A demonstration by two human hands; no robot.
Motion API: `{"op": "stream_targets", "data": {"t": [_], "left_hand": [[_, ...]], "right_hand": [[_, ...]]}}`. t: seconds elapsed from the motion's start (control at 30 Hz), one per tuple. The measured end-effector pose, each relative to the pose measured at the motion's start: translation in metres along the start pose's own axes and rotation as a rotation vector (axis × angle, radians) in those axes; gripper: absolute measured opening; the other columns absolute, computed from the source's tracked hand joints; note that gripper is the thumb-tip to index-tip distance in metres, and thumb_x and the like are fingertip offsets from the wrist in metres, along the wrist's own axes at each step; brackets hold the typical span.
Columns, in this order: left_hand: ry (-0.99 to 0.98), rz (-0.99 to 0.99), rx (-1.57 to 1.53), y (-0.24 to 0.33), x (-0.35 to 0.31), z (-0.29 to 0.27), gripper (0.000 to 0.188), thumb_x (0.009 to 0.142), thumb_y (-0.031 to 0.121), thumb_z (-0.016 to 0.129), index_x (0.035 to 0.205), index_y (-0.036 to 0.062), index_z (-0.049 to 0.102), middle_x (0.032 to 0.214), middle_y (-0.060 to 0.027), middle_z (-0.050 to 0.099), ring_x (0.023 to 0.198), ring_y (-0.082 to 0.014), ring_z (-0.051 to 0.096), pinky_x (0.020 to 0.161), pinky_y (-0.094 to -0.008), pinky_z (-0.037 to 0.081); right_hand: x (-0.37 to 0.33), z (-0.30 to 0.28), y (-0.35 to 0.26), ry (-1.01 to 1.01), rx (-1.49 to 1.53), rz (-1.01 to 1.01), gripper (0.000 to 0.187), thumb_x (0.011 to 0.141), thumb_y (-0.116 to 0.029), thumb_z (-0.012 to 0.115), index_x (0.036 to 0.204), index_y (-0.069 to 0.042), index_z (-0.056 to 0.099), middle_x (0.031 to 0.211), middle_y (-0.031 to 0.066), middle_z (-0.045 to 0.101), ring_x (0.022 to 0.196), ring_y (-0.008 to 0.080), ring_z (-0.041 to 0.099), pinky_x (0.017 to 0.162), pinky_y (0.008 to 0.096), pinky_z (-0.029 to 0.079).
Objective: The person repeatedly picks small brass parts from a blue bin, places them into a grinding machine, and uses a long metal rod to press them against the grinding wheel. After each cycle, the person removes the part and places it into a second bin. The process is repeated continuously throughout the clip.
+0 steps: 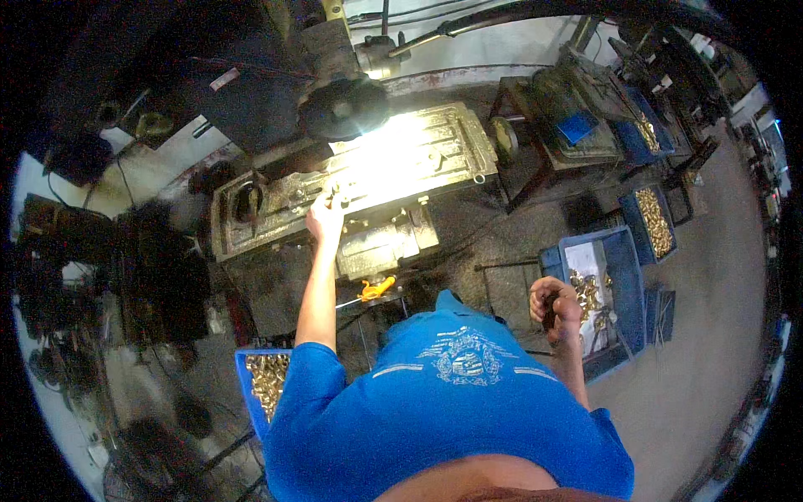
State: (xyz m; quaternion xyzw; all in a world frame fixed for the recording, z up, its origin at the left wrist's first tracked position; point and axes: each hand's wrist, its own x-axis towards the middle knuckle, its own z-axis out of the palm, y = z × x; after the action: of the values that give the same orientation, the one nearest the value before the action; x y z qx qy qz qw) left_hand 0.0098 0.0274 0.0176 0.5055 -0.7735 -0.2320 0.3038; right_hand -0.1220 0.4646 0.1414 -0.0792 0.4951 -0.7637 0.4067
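Brass-coloured pieces (590, 293) lie loose in a heap on a pale sheet (583, 258) inside a blue bin (626, 280), in the head view, to the right of a worker in a blue shirt (460, 402). Judging by their metallic shine, they would be stiff, hard to break and rather weighty for their size, with smooth faces that could turn slick under any oil; thumb and fingertips around the middle of a single piece would seem the surest hold.

The right hand (556, 305) is at the bin's left side, the heap just beside it, to its right. Its fingers curl inward over a dark patch; whether that is an object or shadow, and whether they touch the brass, is unclear.

Well apart from that heap, the left hand (324, 219) reaches to the front edge of a slotted machine table (456, 142), fingers bent toward a small fitting under strong glare. Whether they grip anything there is impossible to make out.

Below the table sits an orange object (376, 289). More brass-coloured parts (269, 381) fill a smaller bin (240, 368) by the worker's left arm, its blue rim bright against the dim shop.
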Motion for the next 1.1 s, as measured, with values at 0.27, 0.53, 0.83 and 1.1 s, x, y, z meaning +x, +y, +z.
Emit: {"op": "stream_targets", "data": {"t": [0.27,0.53,0.83,1.1], "left_hand": [[-0.004,0.041,0.088,0.015,0.009,0.016,0.032,0.076,0.043,0.057,0.092,0.0162,0.064,0.070,-0.0100,0.064,0.069,-0.0278,0.062,0.062,-0.0388,0.047],[-0.124,0.042,0.055,0.027,0.021,0.013,0.032,0.073,0.042,0.058,0.090,0.0163,0.066,0.081,-0.0101,0.065,0.074,-0.0262,0.062,0.067,-0.0375,0.048],[-0.162,0.197,0.157,0.041,-0.003,0.034,0.025,0.082,0.023,0.052,0.098,0.0068,0.062,0.091,-0.0112,0.063,0.082,-0.0267,0.059,0.072,-0.0342,0.046],[-0.357,-0.073,-0.912,0.034,-0.020,0.067,0.018,0.078,0.022,0.061,0.078,0.0043,0.060,0.066,-0.0015,0.057,0.049,-0.0059,0.048,0.040,-0.0182,0.038]], "right_hand": [[0.015,-0.006,0.007,-0.009,-0.056,0.054,0.036,0.052,-0.002,0.040,0.085,0.005,0.055,0.060,0.0068,0.046,0.047,0.0134,0.041,0.040,0.0258,0.034],[0.009,-0.016,0.017,-0.007,-0.026,-0.006,0.035,0.056,-0.001,0.042,0.087,0.005,0.057,0.063,0.0070,0.051,0.047,0.0123,0.044,0.040,0.0234,0.036],[0.011,-0.030,0.022,0.030,-0.018,0.013,0.033,0.058,0.004,0.041,0.087,0.005,0.058,0.064,0.0059,0.052,0.049,0.0115,0.047,0.039,0.0214,0.037],[0.014,-0.032,0.025,0.035,-0.142,-0.020,0.025,0.063,-0.004,0.049,0.084,0.003,0.060,0.069,0.0054,0.057,0.054,0.0097,0.049,0.047,0.0220,0.040]]}}
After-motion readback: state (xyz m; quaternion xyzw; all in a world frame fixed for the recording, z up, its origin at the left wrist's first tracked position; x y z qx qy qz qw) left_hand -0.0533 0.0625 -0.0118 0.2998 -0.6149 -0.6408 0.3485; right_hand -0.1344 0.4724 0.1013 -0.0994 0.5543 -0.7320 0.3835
